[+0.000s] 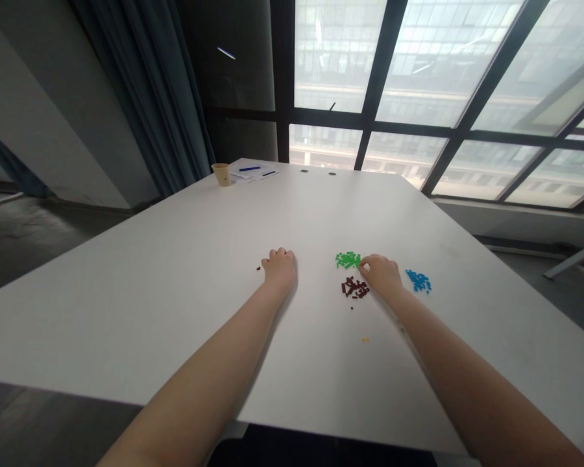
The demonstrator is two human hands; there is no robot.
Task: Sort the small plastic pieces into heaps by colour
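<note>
My left hand (279, 269) rests curled on the white table (175, 311), just right of a few tiny dark red pieces (259, 268). My right hand (382, 274) lies farther right, its fingertips pinched at the edge of a pile of small green bricks (348, 260). Dark red bricks (354, 287) lie scattered just below that pile, left of my right hand. Beyond my right hand is a heap of small blue bricks (418, 281). A couple of yellow pieces (365, 339) sit nearer me. The fingers hide whatever they might hold.
A tan paper cup (221, 174) and papers (253, 172) with blue pens lie at the far end of the table, beside two round dark grommets (318, 172). A dark curtain (146, 84) hangs left, and large windows (418, 84) stand beyond the table.
</note>
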